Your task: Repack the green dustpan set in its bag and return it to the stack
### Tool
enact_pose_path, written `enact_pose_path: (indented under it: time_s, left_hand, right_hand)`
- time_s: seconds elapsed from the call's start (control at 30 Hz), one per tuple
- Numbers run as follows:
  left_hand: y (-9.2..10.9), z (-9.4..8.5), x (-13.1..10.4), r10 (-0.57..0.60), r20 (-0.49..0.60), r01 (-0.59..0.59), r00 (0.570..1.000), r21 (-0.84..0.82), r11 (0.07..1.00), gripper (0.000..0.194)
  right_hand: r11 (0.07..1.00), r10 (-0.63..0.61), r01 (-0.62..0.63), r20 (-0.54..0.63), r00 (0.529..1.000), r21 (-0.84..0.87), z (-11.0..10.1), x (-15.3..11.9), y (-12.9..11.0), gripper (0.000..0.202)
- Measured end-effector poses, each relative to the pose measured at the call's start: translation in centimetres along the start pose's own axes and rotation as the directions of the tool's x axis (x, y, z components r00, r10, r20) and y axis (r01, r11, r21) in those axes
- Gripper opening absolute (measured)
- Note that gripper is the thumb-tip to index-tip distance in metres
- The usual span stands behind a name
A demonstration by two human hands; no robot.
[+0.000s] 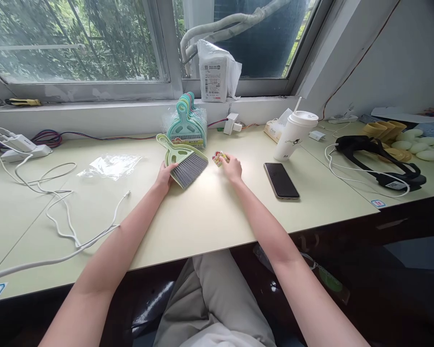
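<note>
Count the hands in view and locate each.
2: the left hand holds the green brush-and-dustpan set; the right hand, beside it, pinches a small printed piece.

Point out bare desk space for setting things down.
Bare: between the forearms, this side of the held dustpan-and-brush set; also beside the phone, toward the black device. Crowded: left, with white cables and clear plastic, and far right, around that device.

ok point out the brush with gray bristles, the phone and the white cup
Brush (190,170): head view, on its gray bristles
Phone (281,180): head view, on its screen
White cup (292,136): head view, on its side
</note>
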State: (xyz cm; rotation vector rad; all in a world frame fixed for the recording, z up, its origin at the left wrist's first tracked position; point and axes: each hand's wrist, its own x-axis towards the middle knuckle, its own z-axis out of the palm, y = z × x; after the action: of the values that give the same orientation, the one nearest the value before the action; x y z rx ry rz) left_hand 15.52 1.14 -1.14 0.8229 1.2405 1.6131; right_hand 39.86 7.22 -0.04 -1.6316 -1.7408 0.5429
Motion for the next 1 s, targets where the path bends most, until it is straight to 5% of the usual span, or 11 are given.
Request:
enact_pose_path:
  time_s: [0.13, 0.27, 0.4, 0.73, 0.83, 0.93, 1.0]
  left_hand:
    - [-0.4, 1.0, -0.8, -0.020, 0.108, 0.025, 0.994, -0.045, 0.999, 0.046]
    - [-0.6, 2.0, -1.7, 0.020, 0.200, 0.003, 0.980, -0.114, 0.993, 0.052]
    - [-0.4, 2.0, -2.1, 0.046, 0.222, -0.017, 0.974, -0.129, 0.991, 0.059]
    - [-0.1, 1.7, -1.6, 0.030, 0.121, -0.008, 0.992, -0.178, 0.984, 0.071]
    - [0.0, 1.7, -1.7, 0.034, 0.117, -0.015, 0.993, -0.160, 0.987, 0.072]
    - [0.2, 1.7, -1.8, 0.042, 0.134, -0.022, 0.990, -0.151, 0.988, 0.073]
    - [0.2, 1.6, -1.9, 0.043, 0.141, -0.023, 0.989, -0.144, 0.989, 0.073]
  right_hand:
    - [0.956, -0.138, 0.144, -0.039, 0.990, 0.257, 1.2, -1.3, -2.0, 0.051]
    - [0.923, -0.384, 0.381, 0.247, 0.890, 0.064, 3.0, -4.3, -4.5, 0.058]
    - [0.890, -0.381, 0.452, 0.433, 0.817, -0.069, 3.5, -6.1, -5.6, 0.062]
    - [0.886, -0.359, 0.455, 0.489, 0.795, -0.088, 2.3, -5.4, -5.3, 0.064]
    - [0.919, -0.347, 0.393, 0.441, 0.828, -0.016, 2.6, -5.1, -5.0, 0.066]
    - [0.969, -0.232, 0.206, 0.212, 0.949, 0.140, 3.2, -4.4, -4.5, 0.077]
    - [0.939, -0.105, 0.069, 0.089, 0.990, 0.338, 3.7, -3.8, -3.9, 0.083]
